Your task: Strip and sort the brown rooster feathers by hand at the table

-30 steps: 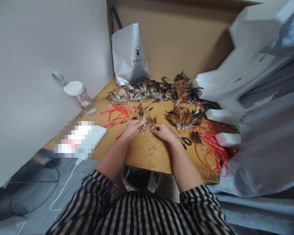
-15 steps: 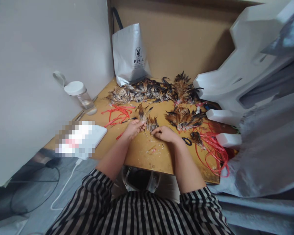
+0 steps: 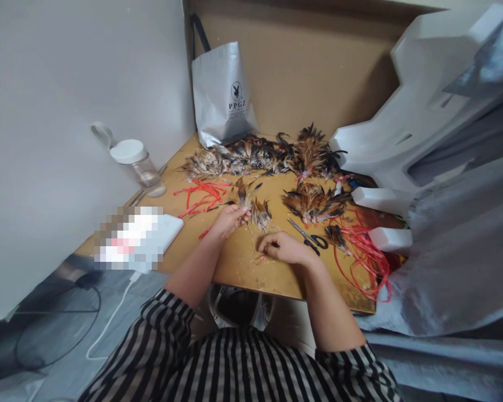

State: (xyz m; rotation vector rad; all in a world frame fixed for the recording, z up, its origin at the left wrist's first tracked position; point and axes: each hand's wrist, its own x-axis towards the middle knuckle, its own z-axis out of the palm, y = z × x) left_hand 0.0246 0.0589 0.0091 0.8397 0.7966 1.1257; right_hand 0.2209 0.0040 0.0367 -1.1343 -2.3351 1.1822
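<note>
My left hand (image 3: 232,219) is closed in a pinch on the base of a few brown feathers (image 3: 243,192), their tips pointing away from me. Just right of it, a small bunch of brown feathers (image 3: 261,215) lies on the table. My right hand (image 3: 281,247) is nearer the front edge, fingers curled down over small pale and red scraps (image 3: 259,259). Whatever its fingertips may hold is hidden. Beyond that hand lie scissors (image 3: 311,237) with black handles.
Feather piles (image 3: 251,156) line the back of the table (image 3: 235,268), below a silver bag (image 3: 222,95). More feathers (image 3: 316,201) lie right. Red plastic strips are at left (image 3: 201,195) and right (image 3: 371,257). A bottle (image 3: 140,167) and a charging white device (image 3: 171,226) stand left.
My right hand has moved from the small feather bunch toward me, over the scraps. The scissors, mostly hidden before, now show. My left hand has stayed in place with its feathers.
</note>
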